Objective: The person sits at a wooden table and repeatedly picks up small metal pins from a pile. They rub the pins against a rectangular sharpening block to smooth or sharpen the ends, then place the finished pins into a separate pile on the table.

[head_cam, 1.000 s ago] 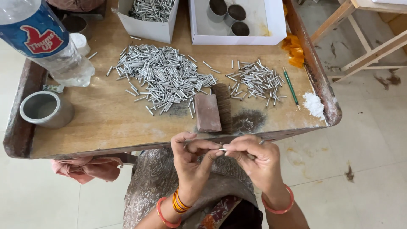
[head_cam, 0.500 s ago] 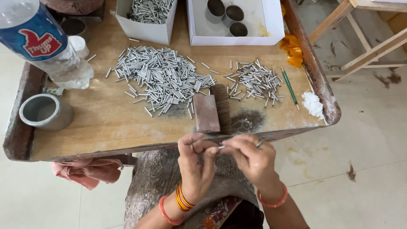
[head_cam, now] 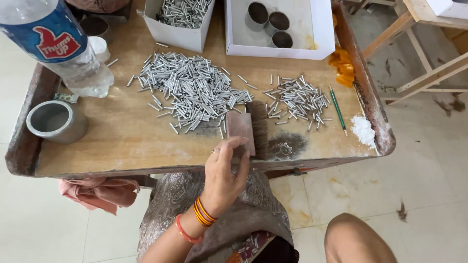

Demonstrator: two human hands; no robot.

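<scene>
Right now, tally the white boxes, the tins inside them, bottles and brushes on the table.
White boxes: 2
Round tins: 3
Plastic bottle: 1
Brush: 1
Total: 7

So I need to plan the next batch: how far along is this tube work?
Done: a smaller pile lies apart at the right, and a box holds more tubes. In hand: the left hand reaches the brush; the right hand is out of view. Left: the big pile looks unsorted.
</scene>
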